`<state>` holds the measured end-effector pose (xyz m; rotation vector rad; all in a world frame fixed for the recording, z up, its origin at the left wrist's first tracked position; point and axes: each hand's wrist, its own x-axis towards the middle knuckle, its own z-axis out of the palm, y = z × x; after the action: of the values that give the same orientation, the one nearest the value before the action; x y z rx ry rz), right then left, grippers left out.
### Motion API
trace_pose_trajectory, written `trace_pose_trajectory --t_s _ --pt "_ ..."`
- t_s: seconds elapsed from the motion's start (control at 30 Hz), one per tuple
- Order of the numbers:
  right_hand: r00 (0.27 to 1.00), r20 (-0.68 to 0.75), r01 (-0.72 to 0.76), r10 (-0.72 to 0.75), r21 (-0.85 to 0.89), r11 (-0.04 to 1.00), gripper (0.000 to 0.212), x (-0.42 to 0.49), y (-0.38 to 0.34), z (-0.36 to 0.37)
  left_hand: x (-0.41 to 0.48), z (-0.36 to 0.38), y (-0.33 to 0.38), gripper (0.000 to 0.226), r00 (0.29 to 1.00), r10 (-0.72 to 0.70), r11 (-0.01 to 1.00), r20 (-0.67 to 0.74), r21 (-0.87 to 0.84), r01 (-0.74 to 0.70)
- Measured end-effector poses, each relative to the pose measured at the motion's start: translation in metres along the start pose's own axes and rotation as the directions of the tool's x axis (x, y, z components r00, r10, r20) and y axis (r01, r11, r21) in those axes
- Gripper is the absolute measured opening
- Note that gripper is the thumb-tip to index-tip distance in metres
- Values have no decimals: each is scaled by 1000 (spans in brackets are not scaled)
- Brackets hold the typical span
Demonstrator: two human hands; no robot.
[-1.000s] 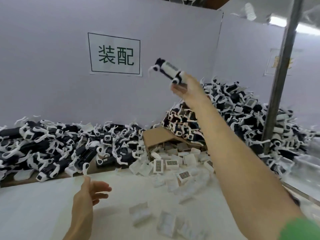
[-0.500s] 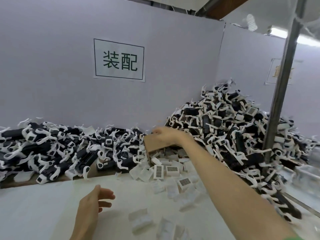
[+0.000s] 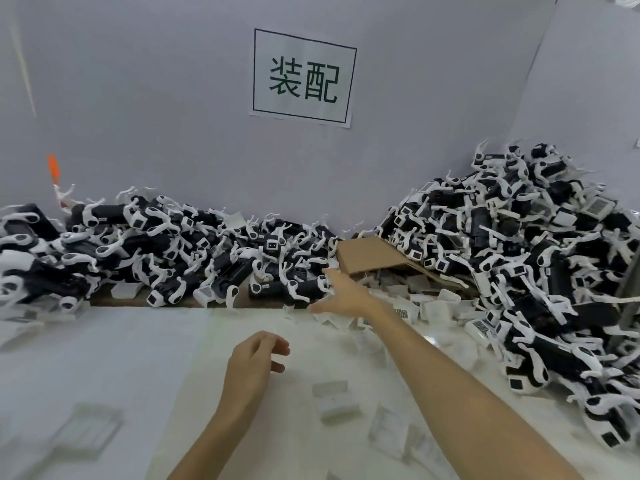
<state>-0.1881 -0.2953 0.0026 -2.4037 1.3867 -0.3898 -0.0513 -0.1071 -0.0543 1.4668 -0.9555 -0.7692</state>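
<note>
On the near stretch of the white table (image 3: 104, 358), the left hand (image 3: 254, 365) hovers with its fingers loosely curled and nothing in them, a clear plastic piece (image 3: 334, 400) just to its right. Further out, the right hand (image 3: 346, 294) is stretched forward, fingers spread wide and empty, right at a black-and-white part (image 3: 273, 288) on the pile's front edge; contact is too close to call. Beyond, a cardboard box (image 3: 367, 254) lies tipped, and a sign (image 3: 303, 76) is on the wall.

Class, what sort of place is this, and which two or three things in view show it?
Most likely a factory assembly bench. A wall sign reads 装配, meaning assembly; heaps of identical black-and-white plastic devices line the wall; small white parts spill from a cardboard box.
</note>
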Motion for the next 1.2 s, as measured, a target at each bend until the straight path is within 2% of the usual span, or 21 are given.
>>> trace_pose_trajectory --t_s 0.1,0.17,0.3,0.33,0.43,0.5,0.57,0.63,0.67,0.73,0.83,0.9,1.0,1.1,1.2 --pt "999 -48 11 -16 -84 996 98 7 -17 22 -2 0 3 32 1000 -4 1000 15 -5 4" --pt "996 -83 -30 18 -149 988 87 14 -28 38 -4 0 5 34 1000 -17 1000 24 -23 18" --pt "957 -287 -65 38 -84 994 27 18 -46 61 -2 -2 5 36 997 -69 994 26 -87 71" --pt "950 -311 -67 35 -92 994 23 17 -50 62 -1 -3 5 36 996 -81 991 23 -104 83" --pt "946 -322 -87 43 -124 988 35 9 -55 57 2 -5 5 34 995 -98 985 -16 -146 95" --pt "938 -330 -106 108 24 994 31 1 -55 44 3 -6 6 33 993 -106 978 -51 -184 95" --pt "935 -311 -67 170 314 947 26 -11 -54 26 4 -7 6 33 990 -131 964 -53 -239 115" --pt "951 -260 24 168 603 798 25 -33 -54 12 5 -8 6 40 984 -178 931 1 -323 169" --pt "963 -226 53 148 694 718 25 -47 -55 7 5 -8 6 44 978 -203 906 53 -368 208" --pt "984 -164 87 74 793 602 23 -76 -55 5 6 -8 7 55 950 -237 842 205 -445 306" --pt "983 -180 174 -41 827 534 21 -109 -49 16 6 -7 8 67 892 -199 755 407 -516 404" --pt "974 -217 216 -63 812 543 21 -119 -44 24 6 -6 9 68 879 -147 765 454 -511 392" --pt "974 -214 217 -74 794 567 18 -124 -40 30 5 -7 9 63 886 -78 829 457 -463 312" --pt "960 -250 268 -129 676 686 19 -126 -38 34 4 -6 8 54 894 -56 809 445 -505 302" --pt "934 -296 326 -202 471 820 38 -127 -33 40 5 -8 5 43 925 -72 797 373 -536 278"
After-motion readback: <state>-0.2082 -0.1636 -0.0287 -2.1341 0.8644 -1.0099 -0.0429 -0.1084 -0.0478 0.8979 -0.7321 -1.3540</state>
